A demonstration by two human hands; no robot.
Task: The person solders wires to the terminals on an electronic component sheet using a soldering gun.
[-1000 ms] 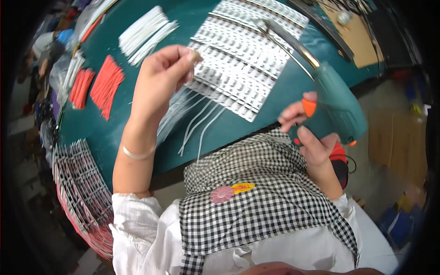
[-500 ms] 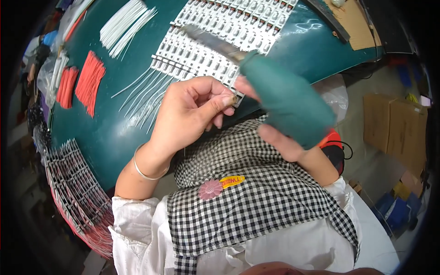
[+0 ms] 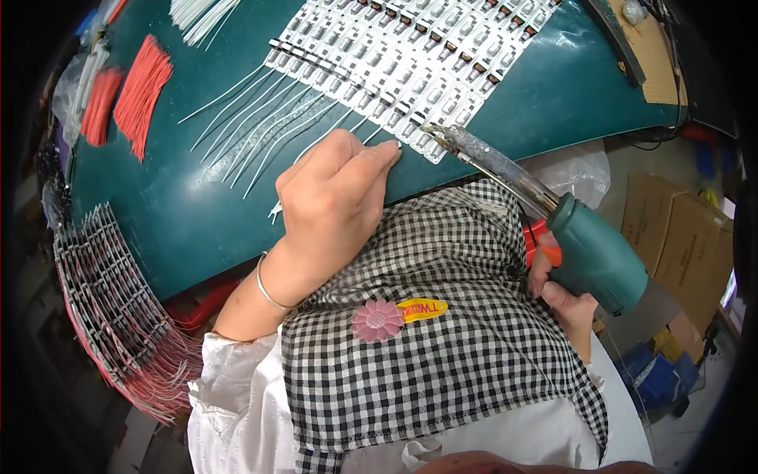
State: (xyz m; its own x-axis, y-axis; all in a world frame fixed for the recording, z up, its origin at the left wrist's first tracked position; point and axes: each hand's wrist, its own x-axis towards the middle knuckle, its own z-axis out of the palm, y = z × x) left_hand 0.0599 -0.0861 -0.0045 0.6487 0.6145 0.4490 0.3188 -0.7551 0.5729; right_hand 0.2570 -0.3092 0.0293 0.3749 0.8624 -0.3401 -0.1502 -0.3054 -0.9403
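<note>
My right hand (image 3: 562,296) is wrapped round a green soldering gun (image 3: 598,254). The gun's long metal tip points up and left, to the near right corner of a panel of small white circuit boards (image 3: 410,67). At the panel's near edge, my left hand (image 3: 328,189) is closed, thumb and finger pinched on a white wire whose end shows faintly at the fingertips. Its other fingers are curled out of sight. Several white wires (image 3: 237,130) trail from the boards along the panel's left side, toward me.
Bundles of red wires (image 3: 144,95) and white wires (image 3: 197,20) lie on the green tabletop (image 3: 189,245) at the left. Stacked wired strips (image 3: 118,300) hang by the table's left edge. A dark bar (image 3: 616,39) lies at the far right, and cardboard boxes (image 3: 671,229) stand beyond the table.
The soldering gun has swung right and down and now points at the panel's near corner. My left hand has turned palm-down and shifted slightly left and down. The whole view has also shifted.
</note>
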